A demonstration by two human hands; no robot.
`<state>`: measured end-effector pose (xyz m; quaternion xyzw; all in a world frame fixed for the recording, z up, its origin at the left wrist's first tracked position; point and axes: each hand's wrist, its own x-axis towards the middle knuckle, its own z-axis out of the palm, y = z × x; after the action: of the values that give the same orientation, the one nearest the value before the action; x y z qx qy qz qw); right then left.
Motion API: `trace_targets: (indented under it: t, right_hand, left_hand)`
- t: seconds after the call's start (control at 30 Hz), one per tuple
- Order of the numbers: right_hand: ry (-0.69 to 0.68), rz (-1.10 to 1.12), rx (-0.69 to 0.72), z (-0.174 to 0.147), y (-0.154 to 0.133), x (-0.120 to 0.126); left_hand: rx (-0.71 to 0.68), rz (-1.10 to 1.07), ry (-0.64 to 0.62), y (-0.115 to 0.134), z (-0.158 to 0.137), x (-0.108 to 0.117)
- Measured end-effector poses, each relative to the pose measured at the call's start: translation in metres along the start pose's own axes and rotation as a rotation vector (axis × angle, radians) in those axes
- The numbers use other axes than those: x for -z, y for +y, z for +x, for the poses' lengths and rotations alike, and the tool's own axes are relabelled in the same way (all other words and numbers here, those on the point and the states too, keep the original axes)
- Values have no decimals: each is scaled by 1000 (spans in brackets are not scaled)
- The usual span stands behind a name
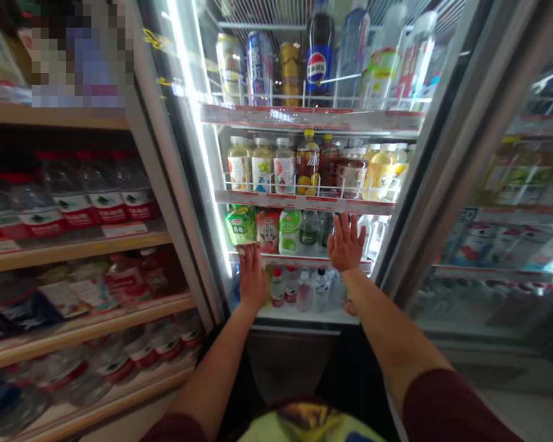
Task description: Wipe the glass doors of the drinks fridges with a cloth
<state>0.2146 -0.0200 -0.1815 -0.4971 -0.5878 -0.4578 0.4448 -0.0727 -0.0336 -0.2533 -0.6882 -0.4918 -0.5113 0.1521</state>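
Note:
My left hand [252, 276] reaches to the front edge of the fridge's third shelf, its fingers stretched out and no held item visible. Just behind its fingertips stand a green carton [240, 224] and a red carton [268, 231]. A white-and-green carton [290, 231] is beside them. My right hand [348, 242] is raised with fingers spread, in front of the same shelf's right part. It holds nothing and partly hides the clear bottles there. Nearest to its left is a dark-labelled bottle [309, 231]. Whether either hand touches the shelf I cannot tell.
Higher fridge shelves hold juice bottles [284, 166], cans [259, 67] and a cola bottle [319, 55]. Small bottles [320, 287] stand on the bottom level. To the left, wooden shelves [87, 261] carry red-capped water bottles. A metal door frame [470, 159] borders the right side.

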Motion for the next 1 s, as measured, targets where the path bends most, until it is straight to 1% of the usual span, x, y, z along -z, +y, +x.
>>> trace_targets:
  t: [0.07,0.17,0.23,0.3,0.4,0.47,0.5,0.57,0.67,0.73,0.77,0.83,0.93,1.0]
  right_hand:
    - [-26,18,-11,1,-1,0]
    - [-47,17,-26,1,-2,0]
    - [-42,-1,-24,2,-3,0]
    - [-47,-9,-22,2,-4,0]
    - [-52,-7,-22,3,-5,1]
    - [-25,-7,-9,4,-6,2]
    - [-1,-8,2,5,-7,2]
    - [47,-7,19,6,-8,3]
    - [80,8,18,7,-10,3]
    - [90,20,20,7,-11,3]
    - [97,25,24,7,-11,3]
    - [113,36,28,7,-12,4]
    - [111,59,16,6,-13,4]
    - [107,72,9,5,-14,4]
  left_hand:
    - [3,6,30,-6,14,7]
    - [66,22,126,-20,43,20]
    - [85,29,158,-20,50,21]
    - [54,33,138,-7,40,13]
    - [-54,38,49,20,10,-6]
    - [-123,74,3,29,-2,-15]
    - [-148,96,-3,30,-2,-16]
    - [-181,127,14,25,12,-13]
    - [-179,111,117,17,48,-2]
    - [-145,90,199,21,63,1]
    - [-129,86,218,27,66,0]
    - [-122,97,193,41,63,-6]
    - [-180,134,96,61,56,-16]
    - [-221,157,72,68,65,-16]
